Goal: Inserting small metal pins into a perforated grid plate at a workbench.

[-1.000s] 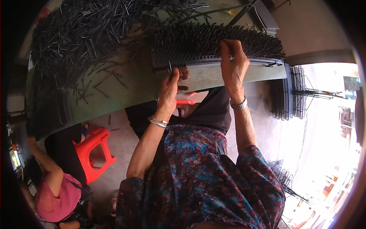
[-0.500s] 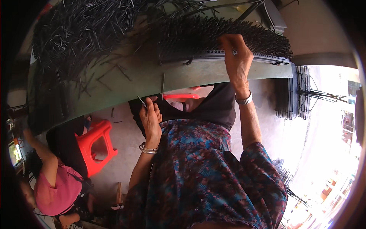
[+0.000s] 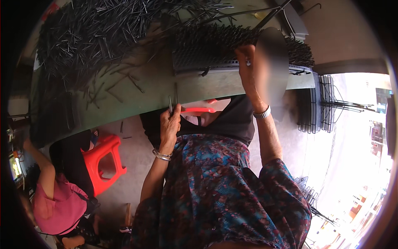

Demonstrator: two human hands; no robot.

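Note:
My left hand [image 3: 170,126] is closed around a thin dark rod [image 3: 170,103] that points up from the fingers, close to the table's near edge. My right hand [image 3: 250,74] is at the front of a perforated metal rack [image 3: 224,67] filled with many thin dark rods [image 3: 207,43]. Its fingers are bent together against the rack's front row; anything between them is too small to make out. A blurred grey oval partly covers this hand and the rack beside it.
A big heap of loose dark rods [image 3: 95,37] covers the left of the green table [image 3: 137,101]. A red stool [image 3: 103,164] stands left below it, beside another person in a pink top [image 3: 58,207]. Dark wire racks [image 3: 317,103] stand at the right.
My left hand has shifted slightly right, and its rod now points more upright. My right hand has moved a little left and down along the rack's front.

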